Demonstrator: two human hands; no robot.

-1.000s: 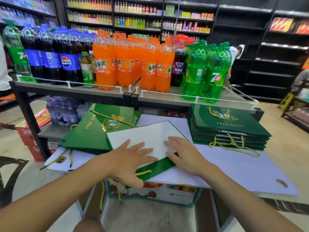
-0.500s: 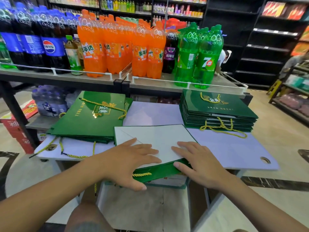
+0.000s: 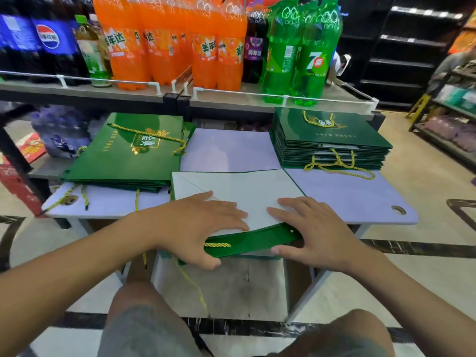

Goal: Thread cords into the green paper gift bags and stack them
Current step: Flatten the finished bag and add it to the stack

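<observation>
From the head view, your left hand [image 3: 201,222] and right hand [image 3: 309,228] both lie flat with fingers spread on the gift bag [image 3: 239,194], which rests white side up at the near edge of the bench [image 3: 347,199], its long side running left to right and its green folded top [image 3: 252,242] pointing toward you. A gold cord [image 3: 217,245] shows at that top by your left hand, but I cannot tell if it is fully threaded. One pile of bags [image 3: 123,153] with cords sits on the left and a neat stack [image 3: 329,143] sits on the right, so I think much is done and this bag is not yet stacked.
</observation>
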